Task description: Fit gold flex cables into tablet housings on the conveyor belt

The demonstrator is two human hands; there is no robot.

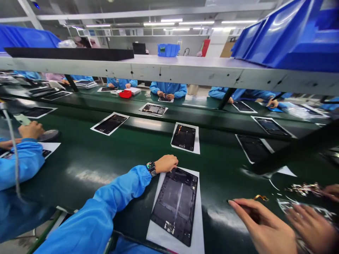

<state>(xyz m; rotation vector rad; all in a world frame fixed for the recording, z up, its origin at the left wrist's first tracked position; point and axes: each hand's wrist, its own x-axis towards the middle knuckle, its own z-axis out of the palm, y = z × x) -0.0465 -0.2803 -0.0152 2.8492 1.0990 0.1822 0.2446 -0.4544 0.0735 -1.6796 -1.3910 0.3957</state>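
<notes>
A black tablet housing, its inner side up with small circuit parts near its lower edge, lies slightly turned on a white sheet in front of me. My left hand, wearing a watch, is closed at the housing's top left edge, fingers curled over it. To the right of the sheet, my right hand is raised above the bench with thumb and forefinger pinched. A tiny dark piece shows at those fingertips; its kind is too small to make out. An orange flex cable lies just beyond this hand.
Another person's blurred hand is close on the right, by a pile of small parts. A co-worker's hand is at left. More housings lie on the green bench. A dark post slants in at right; a shelf crosses above.
</notes>
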